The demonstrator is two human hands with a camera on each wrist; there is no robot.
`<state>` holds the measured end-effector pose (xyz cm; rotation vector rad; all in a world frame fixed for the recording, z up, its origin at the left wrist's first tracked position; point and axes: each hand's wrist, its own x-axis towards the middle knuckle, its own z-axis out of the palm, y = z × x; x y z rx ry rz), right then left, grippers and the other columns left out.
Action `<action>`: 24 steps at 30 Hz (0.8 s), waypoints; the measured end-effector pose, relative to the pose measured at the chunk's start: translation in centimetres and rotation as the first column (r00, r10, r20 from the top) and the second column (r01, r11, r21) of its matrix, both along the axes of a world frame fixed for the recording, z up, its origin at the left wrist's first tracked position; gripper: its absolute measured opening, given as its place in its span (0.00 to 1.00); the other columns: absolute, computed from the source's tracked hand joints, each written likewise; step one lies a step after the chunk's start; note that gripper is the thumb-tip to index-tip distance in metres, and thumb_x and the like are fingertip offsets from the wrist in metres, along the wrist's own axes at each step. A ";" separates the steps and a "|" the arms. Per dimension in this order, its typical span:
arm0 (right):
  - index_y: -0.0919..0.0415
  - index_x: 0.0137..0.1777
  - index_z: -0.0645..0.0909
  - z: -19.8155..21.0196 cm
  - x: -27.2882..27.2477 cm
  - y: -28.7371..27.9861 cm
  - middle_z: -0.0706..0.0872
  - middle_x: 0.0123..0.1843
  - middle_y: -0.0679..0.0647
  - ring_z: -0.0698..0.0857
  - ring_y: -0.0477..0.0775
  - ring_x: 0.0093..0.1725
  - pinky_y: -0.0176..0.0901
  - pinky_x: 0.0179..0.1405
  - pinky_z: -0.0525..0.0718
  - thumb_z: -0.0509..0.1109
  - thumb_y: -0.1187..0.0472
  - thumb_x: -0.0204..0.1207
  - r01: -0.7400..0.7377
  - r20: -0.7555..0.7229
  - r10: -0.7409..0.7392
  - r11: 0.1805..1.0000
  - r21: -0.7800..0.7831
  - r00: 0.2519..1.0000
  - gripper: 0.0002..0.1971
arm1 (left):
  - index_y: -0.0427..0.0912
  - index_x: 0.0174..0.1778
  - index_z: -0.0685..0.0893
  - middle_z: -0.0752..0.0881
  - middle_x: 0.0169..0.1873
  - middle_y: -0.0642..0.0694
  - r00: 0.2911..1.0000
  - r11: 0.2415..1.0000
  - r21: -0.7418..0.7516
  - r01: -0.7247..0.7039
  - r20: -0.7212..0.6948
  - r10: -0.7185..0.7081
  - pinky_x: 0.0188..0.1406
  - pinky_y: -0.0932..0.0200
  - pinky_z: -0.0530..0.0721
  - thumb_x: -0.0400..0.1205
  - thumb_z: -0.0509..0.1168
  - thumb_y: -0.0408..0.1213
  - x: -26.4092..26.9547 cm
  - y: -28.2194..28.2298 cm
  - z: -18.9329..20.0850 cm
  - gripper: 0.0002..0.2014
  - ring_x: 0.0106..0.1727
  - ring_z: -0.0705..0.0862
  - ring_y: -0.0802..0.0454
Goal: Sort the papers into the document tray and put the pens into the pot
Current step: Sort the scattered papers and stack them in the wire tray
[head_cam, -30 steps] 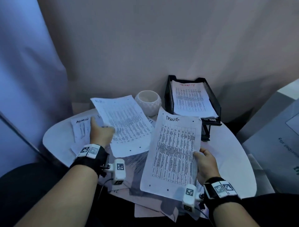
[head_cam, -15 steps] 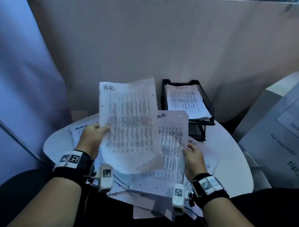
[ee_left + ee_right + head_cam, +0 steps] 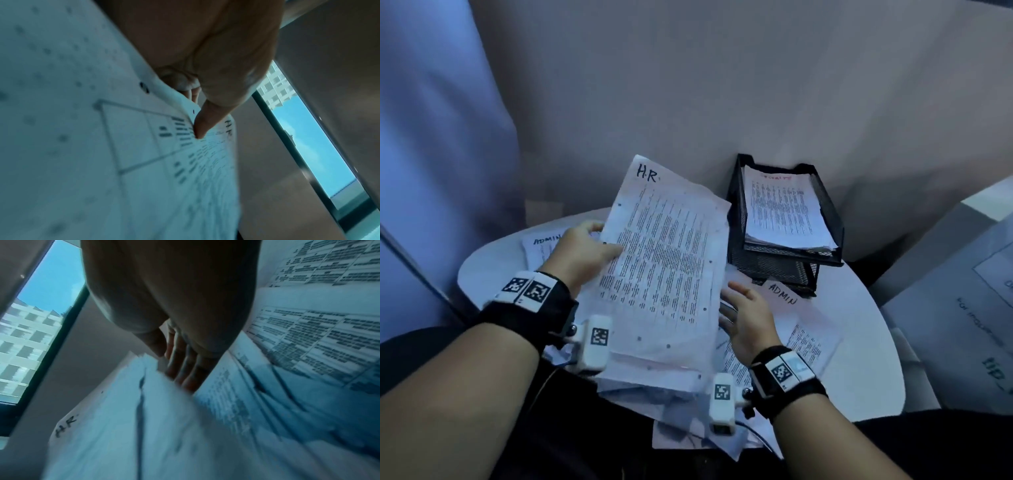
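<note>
My left hand [image 3: 599,241] pinches the left edge of a printed sheet headed "HR" [image 3: 664,260], thumb on top, holding it tilted over the paper pile at the table's middle. The left wrist view shows the thumb [image 3: 205,126] pressing on that sheet [image 3: 144,146]. My right hand [image 3: 739,305] is open, its straight fingers [image 3: 185,369] touching the right edge of the HR sheet [image 3: 123,426]. The black mesh document tray [image 3: 832,219] stands at the back right with printed sheets in its top tier. The pot is hidden behind the raised sheet. No pen shows clearly.
Sheets headed "ADMIN" lie at the left [image 3: 544,241] and right [image 3: 787,301] of the white round table [image 3: 859,342]. More papers hang over its near edge [image 3: 688,435]. A large pale box [image 3: 962,308] stands to the right. A curtain hangs close behind.
My left hand lifted the HR sheet off the table and swung it right, over the list sheet. My right hand let go of that list sheet and now lies open at the pile's right edge.
</note>
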<state>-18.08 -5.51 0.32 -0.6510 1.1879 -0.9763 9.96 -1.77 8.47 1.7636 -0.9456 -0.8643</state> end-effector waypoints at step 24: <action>0.63 0.43 0.86 -6.8 3.3 -3.5 0.90 0.40 0.58 0.91 0.60 0.40 0.44 0.38 0.86 0.82 0.57 0.72 0.094 -0.780 -0.046 0.995 0.017 0.624 0.11 | 0.49 0.56 0.93 0.94 0.43 0.44 0.999 0.996 -0.073 0.045 0.007 -0.044 0.51 0.40 0.92 0.81 0.70 0.27 1.2 -0.3 0.5 0.15 0.50 0.93 0.38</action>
